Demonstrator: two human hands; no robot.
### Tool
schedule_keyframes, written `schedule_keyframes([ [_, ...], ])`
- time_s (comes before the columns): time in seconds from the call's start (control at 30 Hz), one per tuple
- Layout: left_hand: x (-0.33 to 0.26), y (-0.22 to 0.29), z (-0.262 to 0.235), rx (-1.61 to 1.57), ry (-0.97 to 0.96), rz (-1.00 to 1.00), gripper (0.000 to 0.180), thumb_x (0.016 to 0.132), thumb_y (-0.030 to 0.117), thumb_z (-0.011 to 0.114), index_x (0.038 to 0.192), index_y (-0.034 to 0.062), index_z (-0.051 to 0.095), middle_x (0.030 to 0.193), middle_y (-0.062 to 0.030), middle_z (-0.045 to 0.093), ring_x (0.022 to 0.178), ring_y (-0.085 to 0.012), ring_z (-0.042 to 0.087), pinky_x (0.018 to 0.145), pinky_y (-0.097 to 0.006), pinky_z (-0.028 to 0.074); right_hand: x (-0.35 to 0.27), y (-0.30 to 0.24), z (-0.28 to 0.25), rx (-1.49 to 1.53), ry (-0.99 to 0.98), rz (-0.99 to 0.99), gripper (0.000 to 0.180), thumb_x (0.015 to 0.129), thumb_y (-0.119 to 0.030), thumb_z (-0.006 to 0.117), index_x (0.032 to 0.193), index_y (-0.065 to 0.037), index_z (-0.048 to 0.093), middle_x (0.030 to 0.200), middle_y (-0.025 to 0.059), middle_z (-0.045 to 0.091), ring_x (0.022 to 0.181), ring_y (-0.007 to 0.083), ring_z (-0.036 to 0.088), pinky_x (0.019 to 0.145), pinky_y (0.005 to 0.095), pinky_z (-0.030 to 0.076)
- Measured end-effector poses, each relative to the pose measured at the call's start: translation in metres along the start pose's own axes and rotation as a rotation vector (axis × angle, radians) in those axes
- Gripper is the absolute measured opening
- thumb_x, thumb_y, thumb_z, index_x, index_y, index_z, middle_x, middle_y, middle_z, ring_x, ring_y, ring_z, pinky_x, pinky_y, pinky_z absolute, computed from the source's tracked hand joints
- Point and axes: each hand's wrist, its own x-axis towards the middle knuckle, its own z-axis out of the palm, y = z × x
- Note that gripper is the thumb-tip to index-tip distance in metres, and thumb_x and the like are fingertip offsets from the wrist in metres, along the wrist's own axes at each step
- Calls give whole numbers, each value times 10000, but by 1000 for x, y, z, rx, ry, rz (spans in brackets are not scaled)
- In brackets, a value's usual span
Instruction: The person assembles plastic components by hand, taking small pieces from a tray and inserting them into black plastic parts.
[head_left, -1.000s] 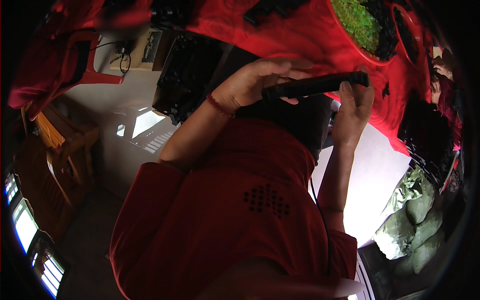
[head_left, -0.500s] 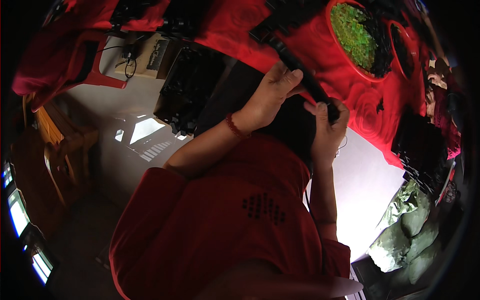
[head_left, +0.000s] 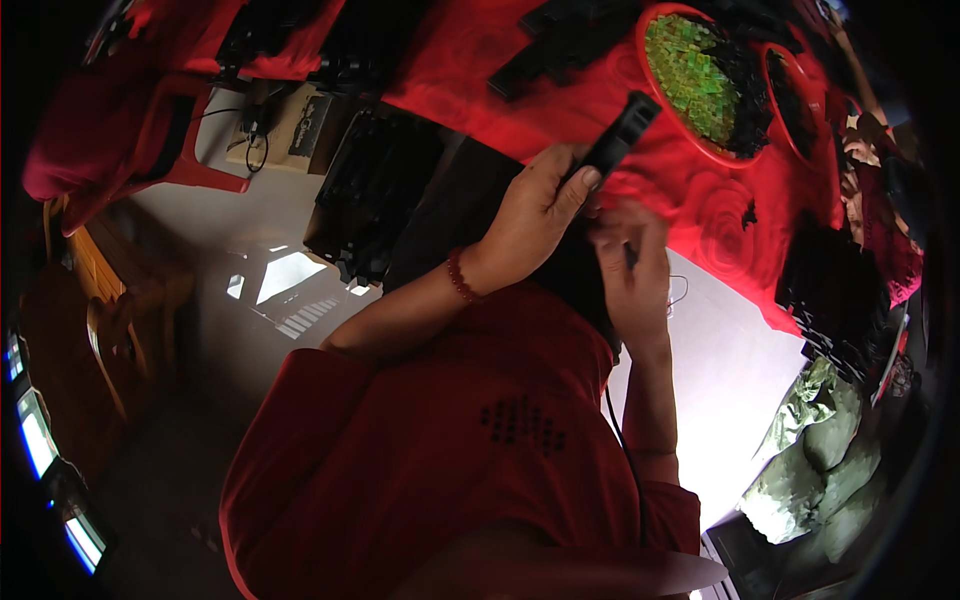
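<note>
The left hand (head_left: 525,212) pinches in its fingers a black piece (head_left: 630,122), tilted over the near edge of the counter (head_left: 735,232). The right hand (head_left: 634,280) is near; its fingers are blurred, I cannot tell their grip.

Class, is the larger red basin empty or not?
Not empty: the basin holds yellow-green pieces and dark pieces; its depth is hidden.

The bar (head_left: 625,132) in the left fingers (head_left: 577,188) is black. Beyond them spreads a red, rose-patterned cloth (head_left: 722,228); right of them, a red bowl (head_left: 735,163) holds yellow-green and black pieces (head_left: 690,80). Below them, the bracelet (head_left: 459,275) is red, the shirt (head_left: 400,450) dark red with black dots (head_left: 523,424).
</note>
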Motion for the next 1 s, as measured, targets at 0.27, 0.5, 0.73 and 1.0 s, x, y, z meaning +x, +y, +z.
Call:
schedule_keyframes([
  [0.27,-12,3,12,384,-93,253,240,926,133,678,1129,7,658,917,-112,649,789,-249,637,707,-329,520,24,-23,-7,164,346,-118,416,1087,-263,368,1354,54,408,1120,151,622,990,218,632,898,332,485],
  [0.5,-18,8,9,123,-156,-65,246,894,114,728,1111,12,675,902,-56,665,802,-114,626,719,-270,516,14,-19,-6,-114,372,-158,352,1081,-261,377,1246,36,471,1068,127,621,980,199,609,883,318,469],
  [0.73,-29,-1,11,5,-197,-129,259,960,152,661,1177,12,638,956,-7,635,850,-67,587,760,-234,497,8,-21,0,-260,313,-265,251,993,-133,502,1203,2,532,1039,70,649,946,214,472,927,370,305],
  [1.0,6,6,-17,-225,-511,-377,737,1011,595,357,1343,-40,530,1123,-114,672,925,-159,656,830,-293,532,43,-22,-15,82,375,53,362,1070,-268,425,1168,52,563,886,102,653,776,134,571,739,268,464],
])
